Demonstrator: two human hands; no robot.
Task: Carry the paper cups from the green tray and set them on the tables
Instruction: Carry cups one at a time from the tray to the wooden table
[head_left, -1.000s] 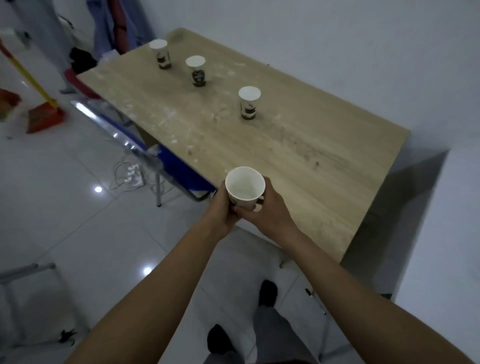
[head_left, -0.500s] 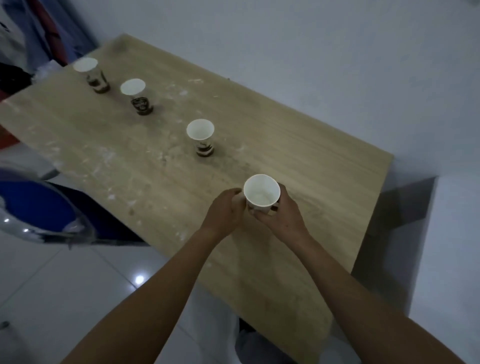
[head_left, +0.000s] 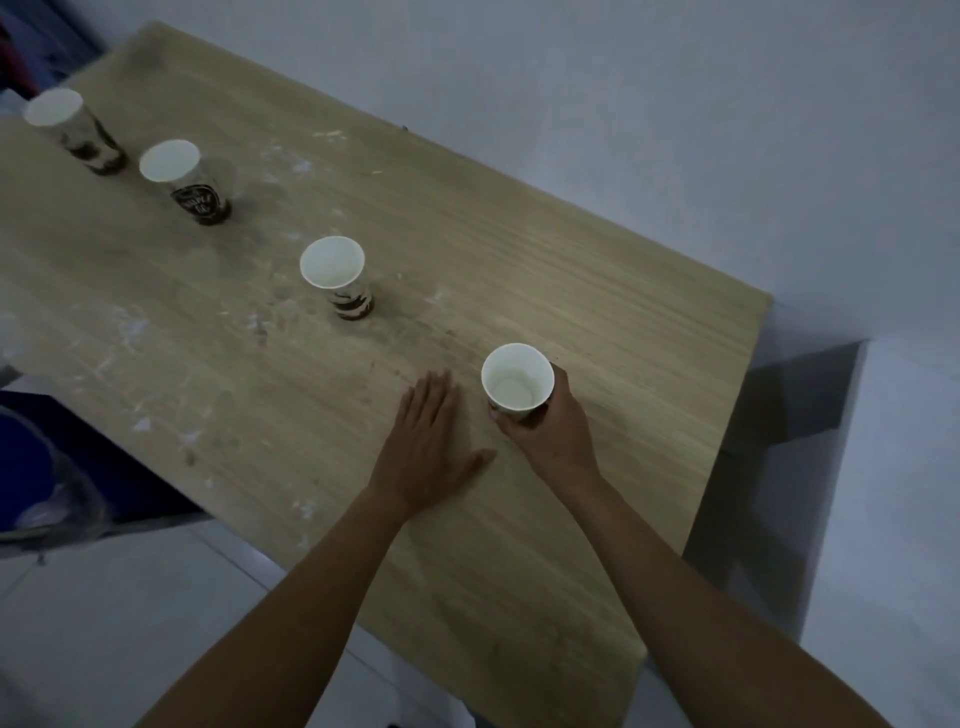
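Both forearms reach forward, left hand (head_left: 428, 447) flat with fingers (head_left: 431, 397) straight on the tabletop (head_left: 597, 291), right hand (head_left: 550, 434) curled around a paper cup (head_left: 517, 382).

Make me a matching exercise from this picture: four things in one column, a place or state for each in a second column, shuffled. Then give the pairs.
Column one
1. left hand
2. right hand
3. nearest cup
4. farthest cup

Column two
A. upright, mouth open, in a hand's grip
B. palm down, fingers straight, on the table
C. standing alone at the row's far left end
D. fingers curled round a cup's wall

Pairs: 1-B, 2-D, 3-A, 4-C
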